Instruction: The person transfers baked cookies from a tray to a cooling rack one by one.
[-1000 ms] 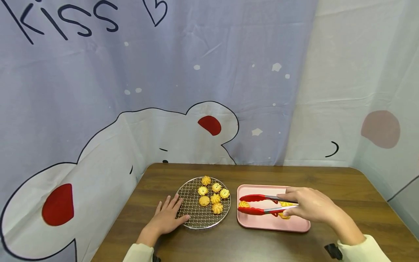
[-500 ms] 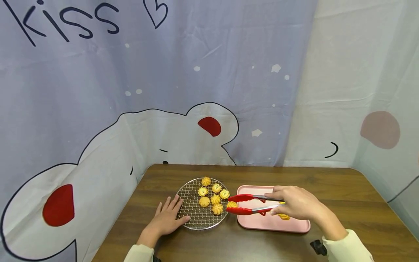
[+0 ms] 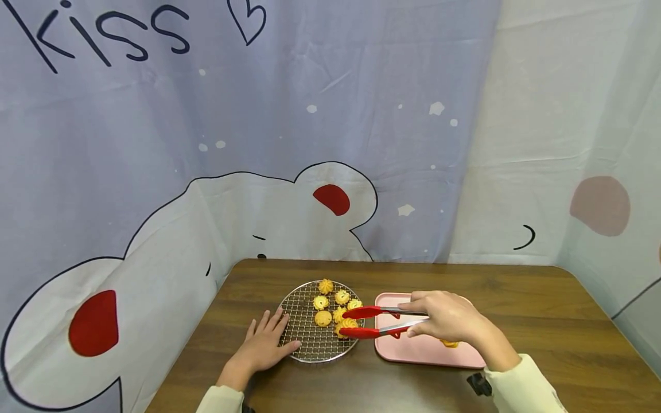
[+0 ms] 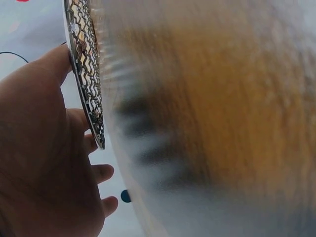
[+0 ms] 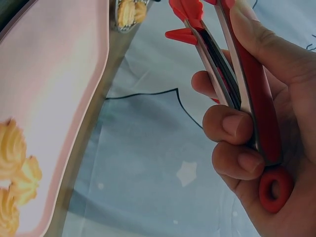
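Note:
My right hand [image 3: 449,318] grips red-tipped metal tongs [image 3: 364,312], its fingers curled round the handles in the right wrist view. Between the tong tips is a yellow swirled cookie [image 3: 351,324], over the right side of a round wire rack [image 3: 304,345]. It overlaps another cookie there, and I cannot tell whether they touch. Several cookies [image 3: 322,318] lie on the rack's middle and right. My left hand [image 3: 259,347] rests at the rack's left rim, fingers spread and straight. Beneath my right hand stands a pink tray [image 3: 418,353], with swirled cookies [image 5: 10,148] at one end.
A brown wooden table [image 3: 413,390] carries the rack and tray side by side, with a narrow gap between them. Behind the table hangs a printed curtain [image 3: 413,143] with cartoon shapes.
My right hand has carried the tongs and the cookie leftward from the tray to over the rack. My left hand has stayed at the rim.

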### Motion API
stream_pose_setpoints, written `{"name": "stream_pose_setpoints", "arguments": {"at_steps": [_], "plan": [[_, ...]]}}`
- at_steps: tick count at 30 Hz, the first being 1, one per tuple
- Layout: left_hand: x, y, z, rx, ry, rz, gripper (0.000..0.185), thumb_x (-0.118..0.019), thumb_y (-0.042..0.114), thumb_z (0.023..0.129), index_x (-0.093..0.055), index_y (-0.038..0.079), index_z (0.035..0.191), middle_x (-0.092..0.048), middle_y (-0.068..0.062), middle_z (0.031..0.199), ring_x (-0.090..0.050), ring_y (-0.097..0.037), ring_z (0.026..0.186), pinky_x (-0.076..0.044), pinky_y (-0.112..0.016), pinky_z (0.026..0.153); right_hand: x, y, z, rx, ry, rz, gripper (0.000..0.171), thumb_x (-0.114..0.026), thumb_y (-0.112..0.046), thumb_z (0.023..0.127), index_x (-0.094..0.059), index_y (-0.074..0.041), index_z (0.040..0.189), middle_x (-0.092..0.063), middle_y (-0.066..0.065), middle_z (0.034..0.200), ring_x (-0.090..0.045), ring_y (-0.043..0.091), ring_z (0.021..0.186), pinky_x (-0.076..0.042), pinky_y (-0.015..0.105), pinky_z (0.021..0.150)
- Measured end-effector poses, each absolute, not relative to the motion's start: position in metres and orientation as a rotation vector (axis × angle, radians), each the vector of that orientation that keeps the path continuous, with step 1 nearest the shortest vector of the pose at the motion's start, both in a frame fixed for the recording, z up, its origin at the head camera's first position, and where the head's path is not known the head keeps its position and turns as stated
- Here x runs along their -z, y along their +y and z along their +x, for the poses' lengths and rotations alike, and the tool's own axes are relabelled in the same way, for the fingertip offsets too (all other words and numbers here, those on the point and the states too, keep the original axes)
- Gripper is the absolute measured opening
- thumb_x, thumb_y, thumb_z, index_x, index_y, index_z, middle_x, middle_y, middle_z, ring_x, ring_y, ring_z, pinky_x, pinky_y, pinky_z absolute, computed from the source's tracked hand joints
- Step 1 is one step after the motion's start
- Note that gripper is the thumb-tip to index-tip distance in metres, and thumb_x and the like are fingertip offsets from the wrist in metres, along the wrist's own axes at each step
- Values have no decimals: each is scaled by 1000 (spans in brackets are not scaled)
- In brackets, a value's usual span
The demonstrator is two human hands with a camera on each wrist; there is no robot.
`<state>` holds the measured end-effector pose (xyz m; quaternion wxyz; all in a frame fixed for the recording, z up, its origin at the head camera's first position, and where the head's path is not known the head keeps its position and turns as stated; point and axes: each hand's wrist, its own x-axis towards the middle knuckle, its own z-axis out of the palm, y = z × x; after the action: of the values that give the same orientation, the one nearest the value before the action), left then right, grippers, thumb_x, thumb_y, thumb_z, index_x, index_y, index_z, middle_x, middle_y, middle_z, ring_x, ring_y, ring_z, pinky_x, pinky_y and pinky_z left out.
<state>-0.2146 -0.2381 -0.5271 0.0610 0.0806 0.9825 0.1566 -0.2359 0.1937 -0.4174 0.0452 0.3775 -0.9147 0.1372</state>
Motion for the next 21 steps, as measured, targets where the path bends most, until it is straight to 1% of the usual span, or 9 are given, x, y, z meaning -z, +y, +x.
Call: {"name": "stream_pose_setpoints", "arguments": {"at_steps": [3,6,8,13,15,21], "plan": [[526,-238,-214,-473,2973,242,82,-54,61,98,-38,7,157,-24,-15,167,-14,-47,153,-7,-71,118,419,187,-238,-424,-2766,1186,48,-81,-50,81,-76,-27,123,-66,-17,103,-64,6,84,-50,29,59],[525,-237,-214,-470,2970,237,82,-54,62,98,-38,7,157,-23,-15,167,-13,-46,153,-7,-70,118,422,180,-241,-444,-2720,1243,48,-82,-46,81,-76,-22,123,-68,-13,107,-68,11,90,-55,34,71],[525,-237,-215,-463,2970,233,82,-53,62,98,-38,7,157,-23,-15,167,-13,-46,153,-7,-70,118,423,177,-242,-457,-2703,1268,48,-84,-42,81,-76,-20,123,-70,-10,110,-69,13,93,-57,36,78],[525,-238,-215,-452,2973,239,83,-53,63,97,-38,7,157,-24,-16,166,-14,-47,153,-7,-71,118,427,167,-244,-474,-2701,1281,46,-85,-38,79,-76,-22,122,-70,-9,118,-70,16,103,-57,38,85],[525,-239,-215,-456,2972,240,83,-53,63,97,-38,7,157,-24,-16,166,-14,-47,152,-7,-71,118,428,163,-245,-491,-2707,1287,44,-85,-37,79,-76,-23,120,-70,-10,119,-69,16,104,-56,39,87],[526,-238,-214,-468,2967,227,83,-53,63,97,-39,7,157,-26,-16,166,-14,-46,153,-7,-71,118,433,152,-248,-488,-2730,1313,43,-85,-37,80,-76,-25,120,-67,-15,115,-68,11,97,-57,37,83]]}}
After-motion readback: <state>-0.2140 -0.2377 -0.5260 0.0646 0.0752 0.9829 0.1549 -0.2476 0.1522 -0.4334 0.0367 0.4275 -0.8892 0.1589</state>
